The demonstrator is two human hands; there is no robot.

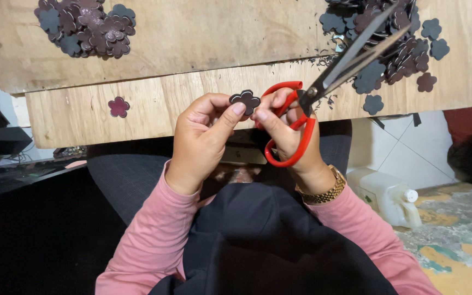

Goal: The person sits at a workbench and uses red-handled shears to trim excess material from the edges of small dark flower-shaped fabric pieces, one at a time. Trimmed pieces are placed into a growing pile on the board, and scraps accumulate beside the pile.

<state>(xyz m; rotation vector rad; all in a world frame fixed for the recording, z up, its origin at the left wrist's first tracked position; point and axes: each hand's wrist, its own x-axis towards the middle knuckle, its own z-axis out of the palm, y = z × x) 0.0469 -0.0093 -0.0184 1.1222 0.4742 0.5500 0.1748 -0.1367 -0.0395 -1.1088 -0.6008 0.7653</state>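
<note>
My left hand (203, 136) pinches a small dark flower-shaped piece (246, 100) between thumb and forefinger. My right hand (288, 128) touches the same piece with its fingertips while its fingers sit through the red handles of a pair of scissors (323, 82). The blades are nearly shut and point up and to the right, over a heap of dark grey and maroon flower cut-outs (394, 43). Both hands hover at the near edge of a wooden board (192, 82), above my lap.
A second heap of flower cut-outs (86, 27) lies at the board's far left. A single maroon flower (118, 106) lies alone on the lower board. A white plastic jug (389, 196) lies on the floor to the right. Dark objects stand at the left.
</note>
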